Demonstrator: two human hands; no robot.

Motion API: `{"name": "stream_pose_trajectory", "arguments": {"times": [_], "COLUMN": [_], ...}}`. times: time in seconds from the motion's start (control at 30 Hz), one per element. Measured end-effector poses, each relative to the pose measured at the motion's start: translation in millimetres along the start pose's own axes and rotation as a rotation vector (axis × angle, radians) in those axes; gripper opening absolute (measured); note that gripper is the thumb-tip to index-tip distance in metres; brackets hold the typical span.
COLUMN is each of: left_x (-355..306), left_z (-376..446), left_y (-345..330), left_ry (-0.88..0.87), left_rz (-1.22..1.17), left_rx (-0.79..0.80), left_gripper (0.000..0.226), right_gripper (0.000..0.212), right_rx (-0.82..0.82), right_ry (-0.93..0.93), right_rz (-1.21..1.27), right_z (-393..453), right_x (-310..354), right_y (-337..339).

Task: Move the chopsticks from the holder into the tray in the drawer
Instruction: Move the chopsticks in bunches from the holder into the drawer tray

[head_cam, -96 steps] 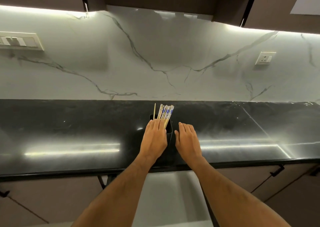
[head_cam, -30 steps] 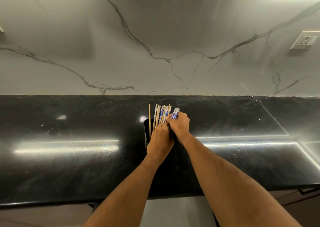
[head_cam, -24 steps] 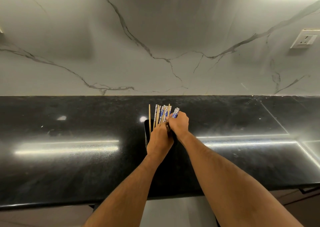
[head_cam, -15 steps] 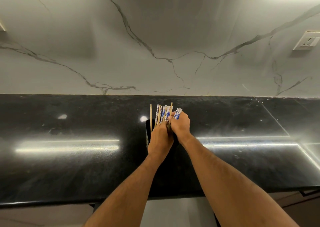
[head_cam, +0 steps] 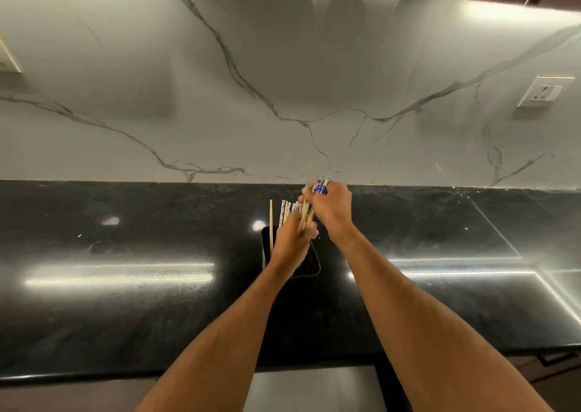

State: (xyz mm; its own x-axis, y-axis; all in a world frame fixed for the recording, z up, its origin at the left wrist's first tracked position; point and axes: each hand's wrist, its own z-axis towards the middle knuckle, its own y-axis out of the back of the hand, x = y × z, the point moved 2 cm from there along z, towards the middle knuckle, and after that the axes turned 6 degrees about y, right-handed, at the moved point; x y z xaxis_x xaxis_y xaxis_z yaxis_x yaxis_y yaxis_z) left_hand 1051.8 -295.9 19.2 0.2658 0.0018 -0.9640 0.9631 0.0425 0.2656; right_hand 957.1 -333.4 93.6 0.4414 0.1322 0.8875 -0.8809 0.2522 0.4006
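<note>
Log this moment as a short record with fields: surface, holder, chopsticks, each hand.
surface: glossy black stone countertop below a white marble-veined backsplash
holder: black box-shaped holder, upright on the countertop
chopsticks: wooden chopsticks with blue-and-white patterned tops, several standing in the holder
left hand: left hand at the holder's mouth, among the chopsticks
right hand: right hand closed on a raised bunch of chopsticks
drawer tray: not visible

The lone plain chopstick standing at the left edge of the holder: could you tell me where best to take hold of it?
Pinch the lone plain chopstick near its exposed top, coming from above and the left. It stands upright apart from the bundle, its lower end sunk in the holder, and the left hand crowds its right.
</note>
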Motion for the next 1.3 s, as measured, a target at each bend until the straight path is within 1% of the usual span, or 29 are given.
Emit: {"name": "stream_pose_trajectory", "arguments": {"times": [0.1, 0.17, 0.23, 0.3, 0.5, 0.63, 0.7, 0.77, 0.8, 0.87, 0.93, 1.0, 1.1, 1.17, 1.3], "left_x": [-27, -41, -49, -51, -43, -42, -42, -40, -37, -33, -29, -31, -44, -53, -66], "left_z": [4, 6, 3, -3, -31, -48, -55, -60, -62, -64, -64, -61, -55, -50, -45], "left_y": [13, 23, 28, 30, 32, 38, 43, 46, 47, 50, 53, 55, 55, 52, 47], "left_ry": [0.018, 0.007, 0.011, 0.037, 0.187, 0.247, 0.249, 0.276, 0.318, 0.412, 0.448, 0.448, 0.461, 0.476, 0.44], "left_rz": [-0.239, -0.303, -0.322, -0.329, -0.204, -0.093, -0.041, -0.004, -0.001, -0.057, -0.251, -0.504, -0.799, -0.914, -1.041], "left_rx": [0.128, 0.198, 0.23, 0.244, 0.344, 0.371, 0.377, 0.382, 0.368, 0.285, 0.172, 0.081, -0.033, -0.114, -0.156], "left_gripper": [0.023, 0.028, 0.029, 0.028, 0.024, 0.026, 0.025, 0.024, 0.025, 0.027, 0.029, 0.029, 0.026, 0.024, 0.025], "right_gripper": [0.013, 0.012, 0.012, 0.008, 0.008, 0.009, 0.016, 0.017, 0.017, 0.014, 0.013, 0.015, 0.013, 0.013, 0.011], "right_rx": [0.013, 0.031, 0.039, 0.04, 0.069, -0.05, -0.137, -0.249, -0.305, -0.399, -0.433, -0.385, -0.234, -0.147, -0.027], "right_ry": [0.007, -0.023, -0.052, -0.078, -0.178, -0.182, -0.148, -0.091, -0.055, 0.043, 0.141, 0.183, 0.144, 0.102, 0.089], "right_rz": [0.133, 0.223, 0.294, 0.341, 0.393, 0.409, 0.42, 0.461, 0.502, 0.591, 0.665, 0.672, 0.678, 0.67, 0.603], "right_z": [8, 10, 8, 3, -8, -7, -4, 0, 2, 3, 1, -7, -28, -46, -82], "right_x": [22, 31, 35, 34, 26, 27, 33, 42, 48, 59, 67, 70, 60, 46, 17], "right_y": [19, 30, 38, 43, 54, 62, 68, 77, 83, 95, 102, 100, 85, 72, 47]}}
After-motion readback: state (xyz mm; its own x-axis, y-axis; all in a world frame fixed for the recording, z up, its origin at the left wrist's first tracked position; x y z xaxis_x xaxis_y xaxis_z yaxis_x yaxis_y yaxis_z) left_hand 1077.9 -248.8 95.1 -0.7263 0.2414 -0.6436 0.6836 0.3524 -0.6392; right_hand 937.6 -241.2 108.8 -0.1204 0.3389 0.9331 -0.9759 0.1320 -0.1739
